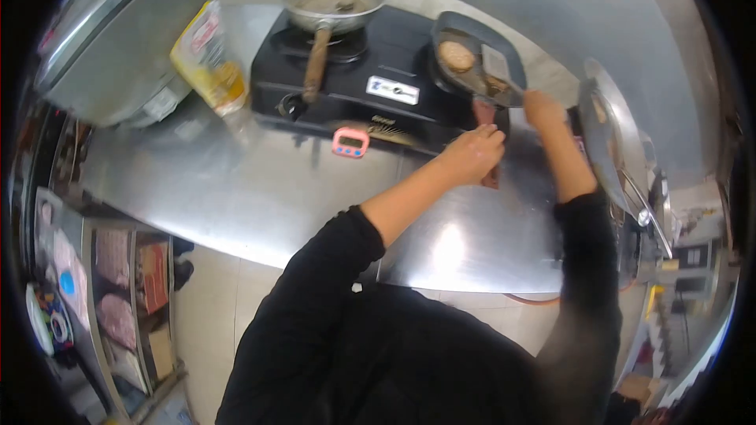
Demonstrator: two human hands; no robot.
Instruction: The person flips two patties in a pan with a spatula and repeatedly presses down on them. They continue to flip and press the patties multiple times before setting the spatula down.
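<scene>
My left hand point(475, 151) grips the dark red handle point(485, 116) of a dark frying pan point(449, 34) that is tilted over the right burner of the black stove point(394, 63). A round browned patty point(456, 56) lies in the pan. My right hand point(543, 106) holds a metal spatula point(498, 68) whose blade rests inside the pan, beside the patty.
A steel pan with a wooden handle point(316, 63) sits on the left burner. A pink timer point(350, 142) lies on the steel counter point(260, 189) before the stove. A yellow bag point(206, 59) and a large steel pot point(118, 47) stand left. A metal lid point(610, 142) stands right.
</scene>
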